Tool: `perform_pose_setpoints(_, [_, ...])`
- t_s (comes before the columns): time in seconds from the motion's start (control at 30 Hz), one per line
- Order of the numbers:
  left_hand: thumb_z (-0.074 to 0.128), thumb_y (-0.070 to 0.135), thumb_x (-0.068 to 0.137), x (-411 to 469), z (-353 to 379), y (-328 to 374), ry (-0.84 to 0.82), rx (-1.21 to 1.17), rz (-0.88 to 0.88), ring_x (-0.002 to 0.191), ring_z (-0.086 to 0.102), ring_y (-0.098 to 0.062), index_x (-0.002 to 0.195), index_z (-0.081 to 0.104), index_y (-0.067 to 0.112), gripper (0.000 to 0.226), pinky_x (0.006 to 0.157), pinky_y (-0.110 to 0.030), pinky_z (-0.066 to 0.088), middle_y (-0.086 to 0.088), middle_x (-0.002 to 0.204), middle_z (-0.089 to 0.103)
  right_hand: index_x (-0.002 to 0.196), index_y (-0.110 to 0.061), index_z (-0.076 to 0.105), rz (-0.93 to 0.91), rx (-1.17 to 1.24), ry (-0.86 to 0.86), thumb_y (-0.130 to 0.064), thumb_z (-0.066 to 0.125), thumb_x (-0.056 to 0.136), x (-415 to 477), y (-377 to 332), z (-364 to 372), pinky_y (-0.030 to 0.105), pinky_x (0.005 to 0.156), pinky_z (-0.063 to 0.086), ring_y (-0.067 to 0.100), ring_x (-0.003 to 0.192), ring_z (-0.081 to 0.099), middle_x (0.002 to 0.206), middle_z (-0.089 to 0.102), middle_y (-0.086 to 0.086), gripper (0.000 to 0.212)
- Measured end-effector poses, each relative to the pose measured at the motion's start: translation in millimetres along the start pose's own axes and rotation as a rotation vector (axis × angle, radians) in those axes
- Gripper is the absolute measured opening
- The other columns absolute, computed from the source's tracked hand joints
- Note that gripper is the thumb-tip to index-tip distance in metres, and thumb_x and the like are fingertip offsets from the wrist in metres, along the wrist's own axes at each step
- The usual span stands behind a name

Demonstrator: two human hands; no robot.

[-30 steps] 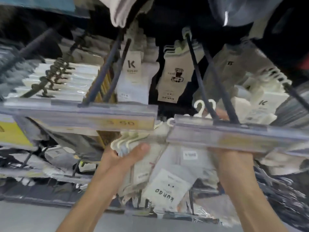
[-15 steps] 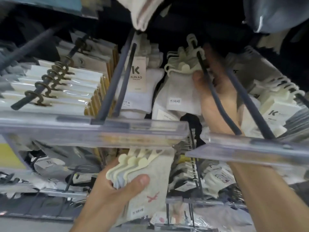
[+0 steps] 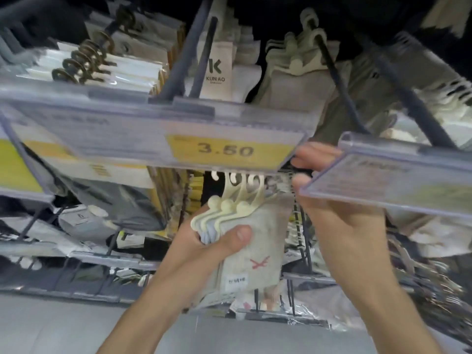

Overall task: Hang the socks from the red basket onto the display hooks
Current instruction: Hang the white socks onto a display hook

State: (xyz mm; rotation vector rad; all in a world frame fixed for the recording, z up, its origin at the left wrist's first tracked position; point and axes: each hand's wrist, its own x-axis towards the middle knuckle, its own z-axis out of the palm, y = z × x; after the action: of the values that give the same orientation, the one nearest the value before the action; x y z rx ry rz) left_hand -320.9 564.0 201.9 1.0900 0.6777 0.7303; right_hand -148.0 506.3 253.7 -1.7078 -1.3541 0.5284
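Sock bundle: left hand grips it; right hand, grip unclear beside price rail, should lift one hanger singly.

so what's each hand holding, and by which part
Left hand grips the bundle of grey socks on cream plastic hangers by its upper fabric, just under the hangers. For the right hand it cannot be told.

Just in front of me, a clear price rail carries a yellow 3.50 label. Right of the label hangs another clear strip. Below it run grey rack rails, then pale grey floor. Above it all is dark.
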Motion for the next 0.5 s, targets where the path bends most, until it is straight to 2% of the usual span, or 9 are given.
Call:
perform_pose_setpoints(0.03, [0.087, 0.064, 0.054, 0, 1, -1, -0.010, -0.006, -0.006, 0.098, 0.073, -0.002, 0.100, 0.075, 0.050, 0.049, 0.074, -0.012, 0.055, 0.017, 0.104, 0.077, 0.099, -0.023, 0.071, -0.077, 0.006, 0.026, -0.028, 0.067, 0.087, -2, -1, 3, 0.031, 0.085, 0.051, 0.002, 0.091, 0.064, 0.094, 0.069, -0.006, 0.014])
perform_pose_setpoints(0.07, [0.086, 0.068, 0.052, -1, 1, -3, -0.006, -0.023, -0.013, 0.096, 0.074, -0.004, 0.099, 0.075, 0.049, 0.051, 0.073, -0.015, 0.057, 0.015, 0.103, 0.078, 0.107, -0.032, 0.071, -0.105, -0.029, 0.015, -0.035, 0.070, 0.083, -5, 2, 4, 0.024, 0.091, 0.048, -0.001, 0.106, 0.060, 0.108, 0.066, -0.019, 0.024])
perform_pose_setpoints(0.1, [0.085, 0.072, 0.048, -1, 1, -6, 0.020, -0.051, -0.038, 0.095, 0.074, -0.005, 0.097, 0.075, 0.050, 0.055, 0.073, -0.020, 0.059, 0.014, 0.102, 0.078, 0.112, -0.037, 0.069, -0.094, -0.061, -0.008, -0.039, 0.073, 0.079, -7, 4, 5, 0.020, 0.093, 0.046, -0.004, 0.111, 0.057, 0.115, 0.062, -0.026, 0.033])
perform_pose_setpoints(0.13, [0.083, 0.078, 0.041, -1, 2, -10, 0.053, -0.084, -0.089, 0.094, 0.075, -0.006, 0.095, 0.076, 0.051, 0.060, 0.075, -0.026, 0.060, 0.014, 0.101, 0.078, 0.114, -0.039, 0.068, -0.052, -0.055, -0.029, -0.040, 0.075, 0.075, -10, 7, 5, 0.020, 0.094, 0.044, -0.005, 0.109, 0.056, 0.117, 0.059, -0.026, 0.039])
perform_pose_setpoints(0.2, [0.080, 0.083, 0.034, 0, 3, -17, 0.073, -0.142, -0.209, 0.100, 0.074, -0.009, 0.097, 0.077, 0.050, 0.071, 0.089, -0.038, 0.058, 0.010, 0.106, 0.078, 0.118, -0.041, 0.067, 0.020, -0.003, -0.058, -0.040, 0.076, 0.072, -12, 17, 2, 0.028, 0.095, 0.046, 0.000, 0.105, 0.057, 0.112, 0.058, -0.023, 0.047])
perform_pose_setpoints(0.3, [0.079, 0.080, 0.048, 1, 5, -21, 0.061, -0.167, -0.234, 0.121, 0.065, -0.016, 0.120, 0.071, 0.038, 0.084, 0.110, -0.049, 0.040, 0.005, 0.126, 0.071, 0.120, -0.042, 0.067, 0.058, 0.034, -0.094, -0.038, 0.077, 0.070, -10, 22, -7, 0.037, 0.101, 0.048, 0.005, 0.112, 0.057, 0.110, 0.057, -0.022, 0.052])
perform_pose_setpoints(0.37, [0.077, 0.078, 0.056, 1, 9, -19, 0.051, -0.153, -0.198, 0.126, 0.061, -0.020, 0.131, 0.065, 0.032, 0.089, 0.111, -0.050, 0.039, 0.003, 0.132, 0.068, 0.119, -0.047, 0.064, 0.035, 0.018, -0.131, -0.038, 0.076, 0.071, -11, 23, -11, 0.033, 0.101, 0.046, 0.005, 0.115, 0.055, 0.111, 0.056, -0.026, 0.050])
perform_pose_setpoints(0.43, [0.076, 0.081, 0.052, 2, 9, -19, 0.088, -0.107, -0.159, 0.127, 0.060, -0.017, 0.127, 0.067, 0.034, 0.089, 0.113, -0.049, 0.038, 0.007, 0.129, 0.069, 0.117, -0.056, 0.059, 0.014, 0.008, -0.190, -0.037, 0.075, 0.074, -13, 24, -13, 0.021, 0.100, 0.042, 0.002, 0.117, 0.053, 0.114, 0.055, -0.027, 0.050])
perform_pose_setpoints(0.5, [0.069, 0.075, 0.059, 3, 11, -18, 0.076, -0.067, -0.096, 0.120, 0.064, -0.009, 0.112, 0.073, 0.045, 0.061, 0.110, -0.044, 0.043, 0.013, 0.121, 0.073, 0.113, -0.061, 0.056, 0.010, -0.029, -0.195, -0.035, 0.076, 0.075, -13, 24, -14, 0.008, 0.094, 0.037, -0.004, 0.114, 0.053, 0.113, 0.056, -0.026, 0.050])
